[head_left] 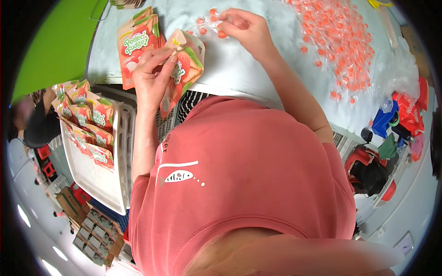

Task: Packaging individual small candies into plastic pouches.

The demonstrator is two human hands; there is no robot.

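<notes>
My left hand [153, 73] grips a candy pouch [188, 69], printed with red fruit and green, close to the table's near edge. The pouch is tilted, its top toward the far side; whether its mouth is parted I cannot tell. Left of it, more pouches of the same kind [138, 43] lie overlapping, partly behind my left hand. My right hand [248, 32] is closed in a pinch at a few clear-wrapped orange-red candies [222, 34], right of and beyond the pouch. Its fingertips partly cover them.
A wide heap of wrapped candies [343, 41] spreads across the table [271, 78] at the right. At lower left, a white plastic crate [87, 170] holds several filled pouches [92, 119]. A green surface [55, 46] borders the left. A blue tape dispenser [386, 118] sits at far right.
</notes>
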